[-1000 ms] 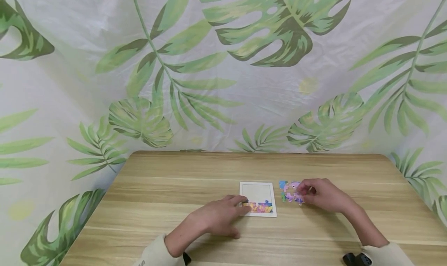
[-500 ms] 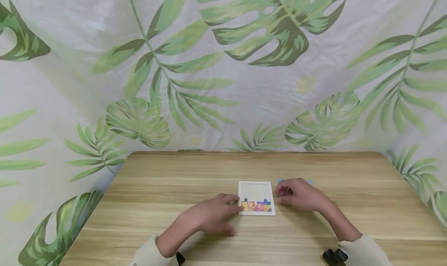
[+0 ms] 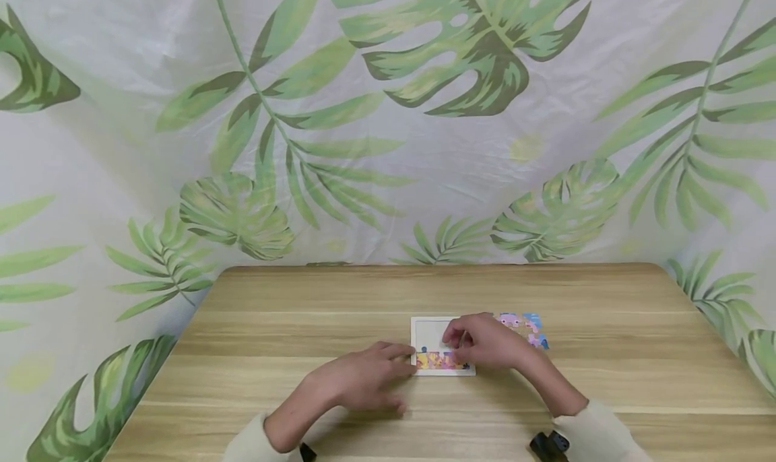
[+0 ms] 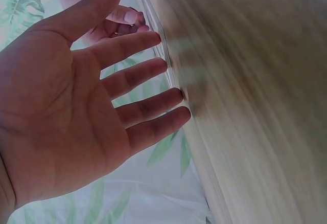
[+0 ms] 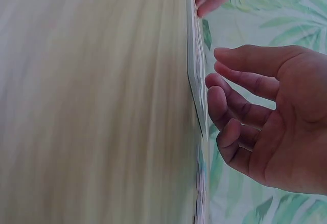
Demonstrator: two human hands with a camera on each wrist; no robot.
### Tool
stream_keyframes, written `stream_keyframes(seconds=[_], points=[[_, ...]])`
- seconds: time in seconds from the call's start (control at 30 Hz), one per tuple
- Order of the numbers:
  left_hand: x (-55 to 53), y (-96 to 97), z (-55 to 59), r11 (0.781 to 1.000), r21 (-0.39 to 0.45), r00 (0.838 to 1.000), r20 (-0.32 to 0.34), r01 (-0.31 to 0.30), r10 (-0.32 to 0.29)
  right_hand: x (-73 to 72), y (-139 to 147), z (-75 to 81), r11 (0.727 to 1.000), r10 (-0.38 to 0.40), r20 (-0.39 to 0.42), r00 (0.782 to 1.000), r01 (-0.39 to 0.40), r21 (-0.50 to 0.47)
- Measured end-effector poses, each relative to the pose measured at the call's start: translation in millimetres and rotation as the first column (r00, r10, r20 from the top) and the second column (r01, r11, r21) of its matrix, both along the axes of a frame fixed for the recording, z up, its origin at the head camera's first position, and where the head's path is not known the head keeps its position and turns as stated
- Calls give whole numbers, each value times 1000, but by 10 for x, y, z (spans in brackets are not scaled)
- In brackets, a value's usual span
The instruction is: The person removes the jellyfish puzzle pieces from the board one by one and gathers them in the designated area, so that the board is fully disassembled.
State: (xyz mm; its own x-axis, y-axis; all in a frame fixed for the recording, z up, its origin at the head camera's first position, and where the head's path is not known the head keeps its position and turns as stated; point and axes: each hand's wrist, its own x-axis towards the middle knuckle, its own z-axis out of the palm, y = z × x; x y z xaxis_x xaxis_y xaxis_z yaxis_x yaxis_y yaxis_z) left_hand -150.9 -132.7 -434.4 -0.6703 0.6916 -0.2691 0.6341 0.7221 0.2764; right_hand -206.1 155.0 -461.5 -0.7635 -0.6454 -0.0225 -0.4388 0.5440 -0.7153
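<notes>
Judge white-rimmed square tray [image 3: 428, 331], multicoloured jigsaw pieces [image 3: 530, 326] light, stiff, likely card; take by edges. Find left hand [image 3: 368, 376] wide; cannot tell hold of right hand [image 3: 488, 342].

A wood-grain tabletop [image 3: 339, 300], light brown with streaks running from nine to three o'clock, has rounded far corners at ten and two. Flat on it lies a white-bordered jigsaw tray [image 3: 429, 333]. Just beside that, toward three o'clock, sit pink-and-blue jigsaw pieces [image 3: 531, 327], close together and partly hidden.
</notes>
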Motion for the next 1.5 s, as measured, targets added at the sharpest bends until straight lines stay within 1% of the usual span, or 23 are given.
stream_keyframes(seconds=[0.1,0.2,0.37,0.47,0.6,0.77,0.83,1.17,1.33,1.5], points=[[2,-15,13,1000,7,1000,6,7,-8,12,-85,3,1000,2,7,1000,-2,3],[8,-34,14,1000,6,1000,0,17,-17,13,-161,9,1000,5,-3,1000,-5,6],[25,-70,-16,1000,10,1000,-11,29,-29,4,-283,12,1000,16,-19,1000,-15,26],[28,-84,-32,999,25,1000,4,27,-27,2,-345,6,999,27,-18,999,-26,42],[24,-88,-42,999,39,999,24,24,-25,3,-403,-7,998,35,-36,999,-33,59],[23,-83,-41,999,35,999,16,29,-29,19,-449,-22,997,33,-79,996,-28,74],[23,-79,-41,999,35,999,17,28,-28,31,-456,-23,997,28,-84,996,-21,73],[21,-59,-29,999,38,999,43,17,-19,50,-436,-35,1000,9,-31,999,-9,27],[23,-52,-20,999,34,999,52,10,-12,41,-432,-50,1000,6,-7,1000,-5,26],[28,-50,-28,999,34,999,48,6,-7,31,-430,-58,1000,8,14,1000,-8,20]])
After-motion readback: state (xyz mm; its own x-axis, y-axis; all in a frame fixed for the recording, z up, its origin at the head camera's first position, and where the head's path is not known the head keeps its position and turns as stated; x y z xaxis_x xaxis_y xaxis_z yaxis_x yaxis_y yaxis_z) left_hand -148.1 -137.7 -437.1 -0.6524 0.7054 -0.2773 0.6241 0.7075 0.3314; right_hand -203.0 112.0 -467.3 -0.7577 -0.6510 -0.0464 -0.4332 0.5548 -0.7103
